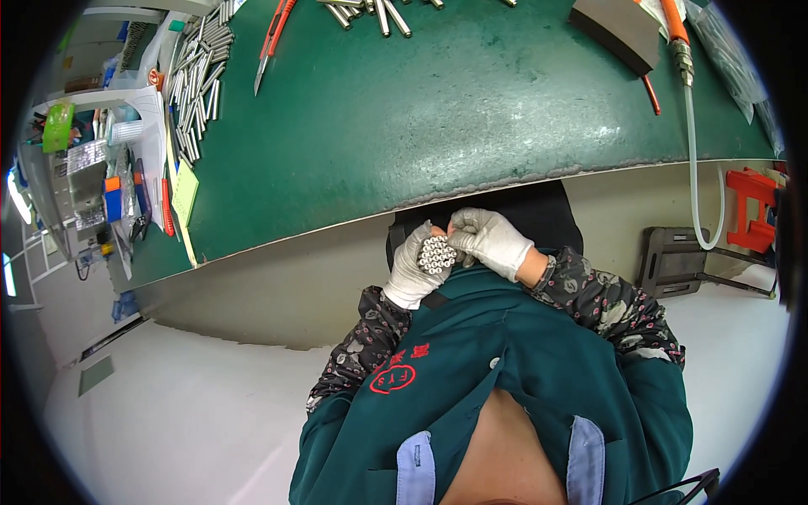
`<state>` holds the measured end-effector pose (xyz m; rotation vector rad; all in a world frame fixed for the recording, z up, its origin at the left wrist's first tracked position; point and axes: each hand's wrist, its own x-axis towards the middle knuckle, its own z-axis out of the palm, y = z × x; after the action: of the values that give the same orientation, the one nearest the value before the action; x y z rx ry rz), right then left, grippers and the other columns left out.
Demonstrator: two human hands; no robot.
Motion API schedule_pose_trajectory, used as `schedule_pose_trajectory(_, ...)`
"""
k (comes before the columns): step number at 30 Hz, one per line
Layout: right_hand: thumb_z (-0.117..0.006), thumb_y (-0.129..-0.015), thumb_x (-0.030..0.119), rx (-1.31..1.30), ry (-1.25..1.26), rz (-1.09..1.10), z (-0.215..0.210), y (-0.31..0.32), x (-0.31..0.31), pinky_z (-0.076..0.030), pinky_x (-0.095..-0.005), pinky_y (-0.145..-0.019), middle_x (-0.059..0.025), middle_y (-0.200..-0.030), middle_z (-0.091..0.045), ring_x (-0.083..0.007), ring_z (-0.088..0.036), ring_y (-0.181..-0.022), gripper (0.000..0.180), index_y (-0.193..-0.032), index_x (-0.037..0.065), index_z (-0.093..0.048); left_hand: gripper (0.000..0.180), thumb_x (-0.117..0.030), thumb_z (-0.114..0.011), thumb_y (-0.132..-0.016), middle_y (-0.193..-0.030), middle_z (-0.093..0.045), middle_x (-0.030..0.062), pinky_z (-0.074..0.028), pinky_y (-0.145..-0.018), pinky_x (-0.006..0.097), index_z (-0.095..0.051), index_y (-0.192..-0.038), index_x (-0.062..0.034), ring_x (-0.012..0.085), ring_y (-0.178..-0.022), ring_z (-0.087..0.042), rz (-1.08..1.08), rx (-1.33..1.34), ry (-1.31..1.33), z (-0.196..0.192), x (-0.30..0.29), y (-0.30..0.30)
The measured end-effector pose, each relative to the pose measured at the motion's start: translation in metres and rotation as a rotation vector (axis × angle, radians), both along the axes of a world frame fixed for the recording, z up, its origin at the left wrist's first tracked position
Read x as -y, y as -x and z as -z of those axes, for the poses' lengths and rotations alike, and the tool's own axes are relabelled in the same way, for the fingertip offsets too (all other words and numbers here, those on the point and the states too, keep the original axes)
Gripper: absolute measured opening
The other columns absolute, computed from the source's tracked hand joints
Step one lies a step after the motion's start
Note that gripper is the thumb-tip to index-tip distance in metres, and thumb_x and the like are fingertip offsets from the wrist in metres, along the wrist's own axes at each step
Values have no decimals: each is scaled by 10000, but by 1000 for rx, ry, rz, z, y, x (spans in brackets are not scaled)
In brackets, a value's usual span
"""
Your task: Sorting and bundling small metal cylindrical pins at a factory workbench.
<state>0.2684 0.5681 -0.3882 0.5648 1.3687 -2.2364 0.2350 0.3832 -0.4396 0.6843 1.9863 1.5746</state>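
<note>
Two gloved hands at work low in the middle of the frame, but first the large things: green bench mat [438, 109] filling the upper half, its front edge curving across the centre; teal jacket [505, 370] taking up the lower middle. Next in size, heap of loose rods [195, 84] strewn at the upper left, clear hose [699, 168] hanging down at the upper right, orange-handled cutter [273, 38] lying near the top edge. Then the left hand [412, 265], in a white glove, wrapped tight around a bundle of short metal rods [437, 254], fingers clamped on its sides, round ends facing up toward the camera. Right hand [492, 240], also gloved, pressed against the bundle's right side, fingers curled shut against it, though hard to tell how much of the hold is its own. Bundle held just below the bench edge, in front of the chest, clear of the mat. Seemingly the step of gathering and squaring the rods into one even packet. Calls, by this judgement, for a steady squeeze from the left and light tapping or nudging from the right, since any slack could let single rods slide out and drop.
</note>
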Motion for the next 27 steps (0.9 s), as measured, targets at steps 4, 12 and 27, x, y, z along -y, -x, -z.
schedule_pose_trajectory(4, -622, -844, 124, -21, 3, -21, -4, -1, -4, -464, -230, -548, -24, -761, -564, -85, -535, -621, 159, -937, 20, -547, 583, -8, -701, -671, -895, -582, 19, -487, -668, 230, -446, -1189, -92, 112, -739, -577, -26, 79, -39, 14, 9, -1)
schedule_pose_trajectory(12, -590, -770, 103, -823, -920, -63, -132, -9, -84, -494, -381, -656, -154, -772, -608, -334, -604, -721, 133, -888, 44, -607, 597, -32, -719, -607, -868, -615, 84, -508, -693, 288, -494, -1160, -19, 193, -739, -628, -39, -244, 139, -30, -12, 9)
schedule_pose_trajectory(27, -535, -675, 440, 222, -1590, 367, -155, 54, -268, -474, -379, -811, -186, -936, -646, -341, -613, -917, 474, -902, 49, -675, 463, -19, -721, -627, -792, -568, -18, -487, -661, 236, -500, -1026, -96, 75, -695, -568, -105, 10, -13, 7, -3, 13)
